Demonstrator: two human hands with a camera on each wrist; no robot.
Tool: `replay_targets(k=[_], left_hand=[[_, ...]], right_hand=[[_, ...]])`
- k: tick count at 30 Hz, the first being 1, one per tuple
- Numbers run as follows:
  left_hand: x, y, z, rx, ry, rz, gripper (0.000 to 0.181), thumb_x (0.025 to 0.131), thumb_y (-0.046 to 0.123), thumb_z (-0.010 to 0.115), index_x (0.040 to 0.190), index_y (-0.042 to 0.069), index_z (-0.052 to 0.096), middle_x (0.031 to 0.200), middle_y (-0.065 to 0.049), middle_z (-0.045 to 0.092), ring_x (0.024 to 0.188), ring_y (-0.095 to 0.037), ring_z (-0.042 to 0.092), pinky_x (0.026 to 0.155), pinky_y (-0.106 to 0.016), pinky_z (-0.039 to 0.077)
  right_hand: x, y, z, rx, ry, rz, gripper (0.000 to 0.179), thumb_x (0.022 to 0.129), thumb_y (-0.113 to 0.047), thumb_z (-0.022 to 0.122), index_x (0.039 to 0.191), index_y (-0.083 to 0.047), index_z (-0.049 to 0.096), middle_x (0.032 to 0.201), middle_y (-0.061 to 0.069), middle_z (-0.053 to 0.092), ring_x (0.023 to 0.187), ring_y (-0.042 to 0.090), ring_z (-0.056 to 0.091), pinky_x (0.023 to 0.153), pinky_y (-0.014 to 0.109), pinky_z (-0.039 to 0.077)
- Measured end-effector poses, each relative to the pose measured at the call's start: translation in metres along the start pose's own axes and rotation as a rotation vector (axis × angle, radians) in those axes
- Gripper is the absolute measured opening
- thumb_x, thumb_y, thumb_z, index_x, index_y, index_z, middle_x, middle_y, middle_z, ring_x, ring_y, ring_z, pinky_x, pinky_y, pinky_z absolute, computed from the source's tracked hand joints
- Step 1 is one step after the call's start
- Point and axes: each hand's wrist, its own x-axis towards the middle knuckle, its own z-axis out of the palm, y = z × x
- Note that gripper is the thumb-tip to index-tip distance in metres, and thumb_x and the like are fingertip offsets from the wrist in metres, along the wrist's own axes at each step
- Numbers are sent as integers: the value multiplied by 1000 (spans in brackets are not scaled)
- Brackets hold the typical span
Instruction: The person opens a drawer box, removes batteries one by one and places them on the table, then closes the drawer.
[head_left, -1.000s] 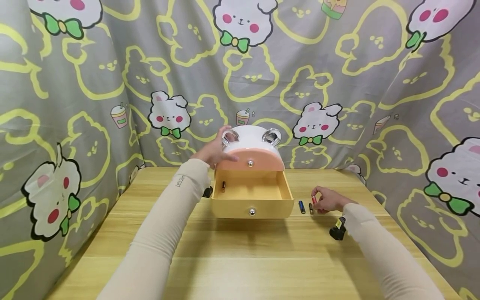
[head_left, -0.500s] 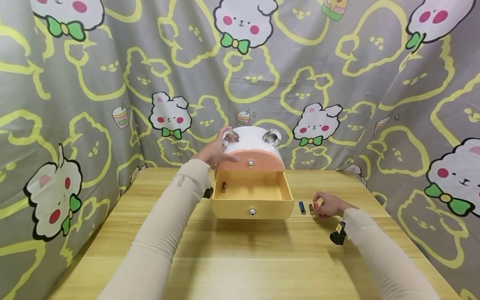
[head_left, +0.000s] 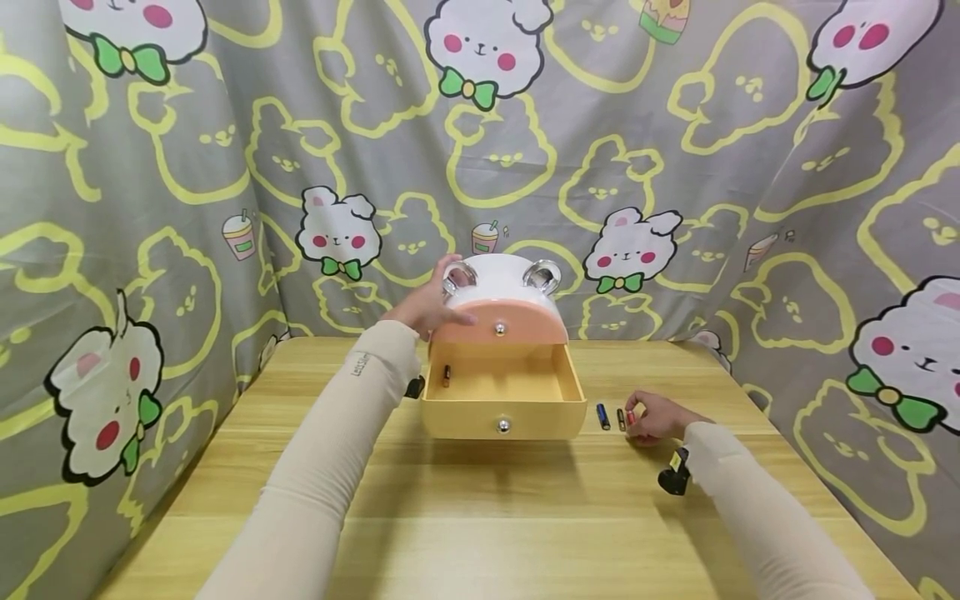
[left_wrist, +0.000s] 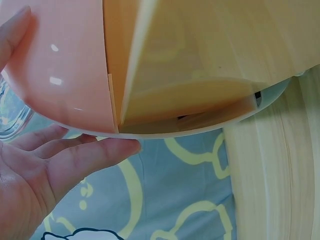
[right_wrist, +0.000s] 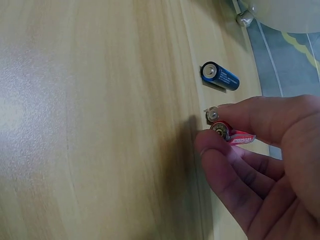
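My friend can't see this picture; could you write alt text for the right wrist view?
A right hand pinches a red battery at a wood-grain table; a second battery sits close beside it, and a blue battery lies apart.

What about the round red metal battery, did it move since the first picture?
Yes. The red battery has moved down the head view, judged against the blue cylindrical metal battery.

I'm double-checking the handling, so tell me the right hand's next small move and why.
Probably open the right hand and leave the red battery on the table: it is pinched low, close beside the small battery and near the blue battery, so it seems to fit that row.
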Motion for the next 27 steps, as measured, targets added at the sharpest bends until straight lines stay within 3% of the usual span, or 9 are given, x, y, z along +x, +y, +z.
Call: replay_targets(k=[12,27], left_hand=[[2,-3,-1,-14,-12,-10,114,73,21,87,148,44,5,134,-27,37,103,-40,53,83,-48,51],[0,-1,-1,-6,-1,0,114,73,21,87,148,43,5,138,-24,37,105,-37,52,93,-47,45]], right_hand=[[-1,2,4,-23,13,15,36,84,1,68,110,6,43,66,7,54,60,18,59,56,30,53],[2,5,7,-98,34,63,32,86,-6,70,105,1,46,64,7,57,55,15,55,52,29,52]])
